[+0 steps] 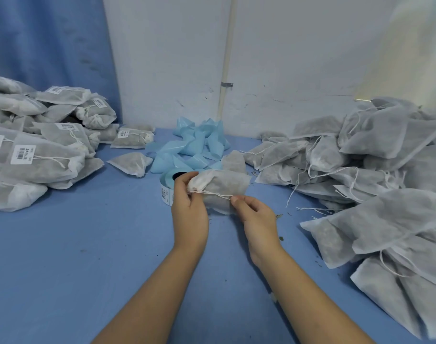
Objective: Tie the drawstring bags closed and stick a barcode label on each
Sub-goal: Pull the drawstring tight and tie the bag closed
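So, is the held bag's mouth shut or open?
Drawn shut: the bag's mouth is bunched at the left hand; the right hand pinches the drawstring. Knot: cannot tell.

Room setting. A blue worktop (87, 244) fills the lower frame and meets a white wall (299, 58) at centre; the wall is scuffed near its base. A cream vertical pipe (228, 45) runs down the wall at upper centre, held by a metal clip (227, 84). Blue fabric (50, 40) hangs at upper left. A pale yellowish light patch (410, 45) falls at upper right.
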Tool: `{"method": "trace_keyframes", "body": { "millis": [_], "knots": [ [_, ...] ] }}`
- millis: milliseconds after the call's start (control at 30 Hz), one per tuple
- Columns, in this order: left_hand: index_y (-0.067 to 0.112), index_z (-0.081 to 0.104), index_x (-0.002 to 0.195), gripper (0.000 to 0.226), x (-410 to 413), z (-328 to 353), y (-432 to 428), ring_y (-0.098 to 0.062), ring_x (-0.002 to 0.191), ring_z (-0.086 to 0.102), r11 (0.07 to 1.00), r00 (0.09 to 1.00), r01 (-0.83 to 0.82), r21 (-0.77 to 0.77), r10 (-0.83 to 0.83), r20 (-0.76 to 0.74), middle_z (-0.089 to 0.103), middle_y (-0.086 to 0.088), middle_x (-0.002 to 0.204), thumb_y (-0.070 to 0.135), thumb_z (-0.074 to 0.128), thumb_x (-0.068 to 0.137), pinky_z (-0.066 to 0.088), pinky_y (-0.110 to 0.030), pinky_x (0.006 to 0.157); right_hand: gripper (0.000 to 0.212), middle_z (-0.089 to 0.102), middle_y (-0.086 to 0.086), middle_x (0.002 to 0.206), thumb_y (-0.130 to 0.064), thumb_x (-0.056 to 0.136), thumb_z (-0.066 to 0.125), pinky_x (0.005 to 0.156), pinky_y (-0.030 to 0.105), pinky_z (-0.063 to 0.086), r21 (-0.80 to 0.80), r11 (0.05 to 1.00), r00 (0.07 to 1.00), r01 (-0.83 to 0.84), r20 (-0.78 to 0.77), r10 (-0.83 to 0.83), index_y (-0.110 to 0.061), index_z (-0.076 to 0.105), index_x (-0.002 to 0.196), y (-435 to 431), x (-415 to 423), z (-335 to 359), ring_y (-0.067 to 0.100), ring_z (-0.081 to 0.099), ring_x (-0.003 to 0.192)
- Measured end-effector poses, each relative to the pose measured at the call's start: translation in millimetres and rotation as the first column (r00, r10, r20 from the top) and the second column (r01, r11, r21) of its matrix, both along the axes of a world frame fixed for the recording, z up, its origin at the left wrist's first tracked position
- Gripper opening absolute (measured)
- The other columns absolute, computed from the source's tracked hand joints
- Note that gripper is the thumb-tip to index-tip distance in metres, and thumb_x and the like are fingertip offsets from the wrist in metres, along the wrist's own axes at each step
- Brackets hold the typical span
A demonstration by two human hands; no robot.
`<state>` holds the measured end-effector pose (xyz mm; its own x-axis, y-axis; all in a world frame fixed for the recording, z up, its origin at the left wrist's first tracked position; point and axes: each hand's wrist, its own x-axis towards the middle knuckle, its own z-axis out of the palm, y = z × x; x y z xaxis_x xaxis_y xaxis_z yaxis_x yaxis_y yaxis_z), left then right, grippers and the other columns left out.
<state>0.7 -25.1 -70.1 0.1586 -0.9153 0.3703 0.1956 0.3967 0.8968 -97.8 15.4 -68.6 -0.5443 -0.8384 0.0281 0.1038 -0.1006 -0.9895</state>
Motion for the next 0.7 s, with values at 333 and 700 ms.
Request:
{"method": "trace_keyframes", "body": {
  "millis": [333, 700],
  "knots": [
    [0.030, 0.028, 0.130, 0.070, 0.7, 1.4, 4.5, -0.008, 0.102, 0.055, 0.971, 0.971, 0.239, 0.003, -0.239, -0.016, 0.049, -0.001, 0.126, 0.007, 0.052, 0.068, 0.045, -0.021, 0.088, 0.002, 0.066, -0.007, 0.073, -0.012, 0.087, 0.067, 0.067, 0.017, 0.050, -0.060, 0.993, 0.985, 0.104, 0.144, -0.094, -0.014, 0.069, 0.086, -1.8, -1.2, -0.6, -0.001, 0.059, 0.061],
    [0.034, 0.022, 0.128, 0.071, -4.2, 6.4, 2.7, -0.009, 0.114, 0.055, 0.996, 0.995, 0.081, 0.049, -0.077, -0.068, 0.047, -0.002, 0.128, 0.003, 0.067, 0.084, 0.046, -0.021, 0.096, 0.003, 0.070, -0.008, 0.080, -0.012, 0.086, 0.068, 0.063, 0.009, 0.047, -0.075, 0.996, 0.998, 0.051, -0.026, -0.054, -0.014, 0.069, 0.087, 0.6, 5.0, -1.4, -0.005, 0.063, 0.069]
  ]
}}
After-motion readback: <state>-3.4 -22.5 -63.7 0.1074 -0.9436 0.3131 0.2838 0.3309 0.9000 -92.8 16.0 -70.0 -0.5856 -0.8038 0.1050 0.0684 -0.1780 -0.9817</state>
